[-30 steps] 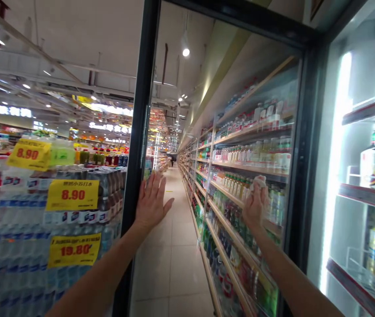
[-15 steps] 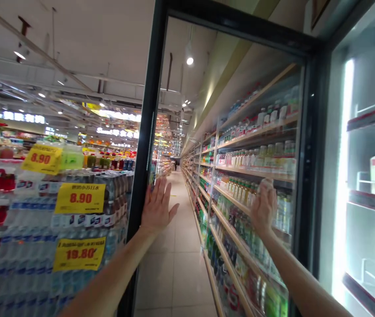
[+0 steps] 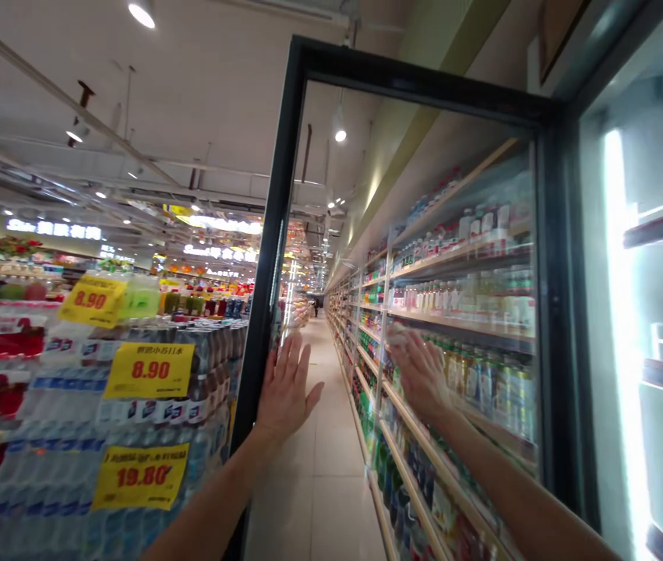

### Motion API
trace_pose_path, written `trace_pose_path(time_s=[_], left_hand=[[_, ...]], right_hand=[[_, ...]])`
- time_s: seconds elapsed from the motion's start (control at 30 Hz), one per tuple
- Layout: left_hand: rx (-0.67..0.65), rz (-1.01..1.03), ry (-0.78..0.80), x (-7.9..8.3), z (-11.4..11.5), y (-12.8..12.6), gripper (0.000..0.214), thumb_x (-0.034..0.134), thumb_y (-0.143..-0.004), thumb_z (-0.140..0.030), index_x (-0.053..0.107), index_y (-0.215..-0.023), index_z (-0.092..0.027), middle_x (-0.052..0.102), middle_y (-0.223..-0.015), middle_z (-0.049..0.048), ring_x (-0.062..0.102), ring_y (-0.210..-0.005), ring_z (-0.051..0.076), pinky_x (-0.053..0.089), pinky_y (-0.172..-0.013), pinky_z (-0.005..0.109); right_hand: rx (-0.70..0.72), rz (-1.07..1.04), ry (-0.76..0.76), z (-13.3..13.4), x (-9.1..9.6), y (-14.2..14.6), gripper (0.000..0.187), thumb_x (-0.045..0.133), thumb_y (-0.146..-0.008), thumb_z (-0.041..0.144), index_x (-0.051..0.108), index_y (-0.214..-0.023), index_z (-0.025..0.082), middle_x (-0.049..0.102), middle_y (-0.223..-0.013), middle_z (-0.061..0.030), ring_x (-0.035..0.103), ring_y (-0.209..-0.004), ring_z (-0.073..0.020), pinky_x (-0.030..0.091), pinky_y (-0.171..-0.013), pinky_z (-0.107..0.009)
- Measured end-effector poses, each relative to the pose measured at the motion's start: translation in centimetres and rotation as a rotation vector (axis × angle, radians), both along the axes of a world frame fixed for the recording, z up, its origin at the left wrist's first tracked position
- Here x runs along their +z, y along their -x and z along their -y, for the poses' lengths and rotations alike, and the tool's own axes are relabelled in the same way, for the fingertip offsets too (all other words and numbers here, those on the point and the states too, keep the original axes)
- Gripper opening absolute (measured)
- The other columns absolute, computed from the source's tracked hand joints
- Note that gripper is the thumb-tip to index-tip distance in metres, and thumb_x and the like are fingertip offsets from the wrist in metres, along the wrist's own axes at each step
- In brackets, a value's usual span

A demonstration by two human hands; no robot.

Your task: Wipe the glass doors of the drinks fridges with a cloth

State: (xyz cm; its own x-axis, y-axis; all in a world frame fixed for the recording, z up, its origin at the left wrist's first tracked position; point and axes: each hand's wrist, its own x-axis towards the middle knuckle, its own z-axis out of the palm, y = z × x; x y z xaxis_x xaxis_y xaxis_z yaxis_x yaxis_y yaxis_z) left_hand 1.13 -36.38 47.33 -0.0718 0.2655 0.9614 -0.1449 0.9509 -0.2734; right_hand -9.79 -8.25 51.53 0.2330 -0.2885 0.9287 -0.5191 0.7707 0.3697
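A glass cooler door (image 3: 418,66) with a black frame stands swung open in front of me. My left hand (image 3: 289,386) lies flat against the glass beside the frame's left upright, its fingers stretched out and holding nothing. Over the middle of the pane, my right hand (image 3: 424,378) presses a small crumpled white cloth (image 3: 402,336) to the glass. Motion smears this hand and the cloth, so the cloth's edges are hard to make out. Shelves of bottles show through or in the pane behind both hands.
The lit cooler (image 3: 617,312) with bottles on racks is at the right. Stacked packs of bottled drinks (image 3: 44,467) with yellow price signs (image 3: 149,369) stand at the left. A tiled aisle floor (image 3: 308,452) shows in the pane.
My right hand has swept left across the glass with the cloth. My left hand stays by the frame. The view has tilted slightly up, so more of the door's top edge shows.
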Motion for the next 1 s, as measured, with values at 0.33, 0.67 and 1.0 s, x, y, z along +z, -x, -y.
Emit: trace_pose_path(time_s=[0.33,0.67,1.0], left_hand=[[-0.053,-0.025,0.027,6.8,-3.4,-0.3,0.056,0.043,-0.089,-0.041,0.034,-0.139,-0.02,0.03,-0.148,0.0107,0.019,-0.14,0.026,0.016,-0.113,0.048],[-0.075,-0.06,-0.021,9.7,-5.0,-0.4,0.055,0.042,-0.089,-0.04,0.034,-0.139,-0.019,0.029,-0.148,0.0106,0.019,-0.139,0.027,0.013,-0.113,0.051],[-0.053,-0.097,-0.007,9.8,-4.6,0.2,0.053,0.043,-0.089,-0.04,0.039,-0.137,-0.018,0.034,-0.146,0.011,0.023,-0.139,0.027,0.014,-0.113,0.049]], right_hand=[[-0.014,-0.05,0.173,0.5,4.4,0.7,0.046,0.036,-0.087,0.02,0.045,-0.132,0.025,0.046,-0.135,-0.0104,0.034,-0.131,-0.0245,0.031,-0.103,-0.044],[0.036,0.128,0.747,-10.2,8.6,4.0,0.052,0.025,-0.086,0.027,0.053,-0.122,0.001,0.049,-0.121,-0.0278,0.045,-0.115,-0.0342,0.037,-0.091,-0.053],[0.074,0.026,0.269,-0.7,10.5,0.9,0.046,0.034,-0.087,0.021,0.049,-0.13,0.024,0.046,-0.135,-0.0091,0.037,-0.128,-0.0247,0.032,-0.103,-0.046]])
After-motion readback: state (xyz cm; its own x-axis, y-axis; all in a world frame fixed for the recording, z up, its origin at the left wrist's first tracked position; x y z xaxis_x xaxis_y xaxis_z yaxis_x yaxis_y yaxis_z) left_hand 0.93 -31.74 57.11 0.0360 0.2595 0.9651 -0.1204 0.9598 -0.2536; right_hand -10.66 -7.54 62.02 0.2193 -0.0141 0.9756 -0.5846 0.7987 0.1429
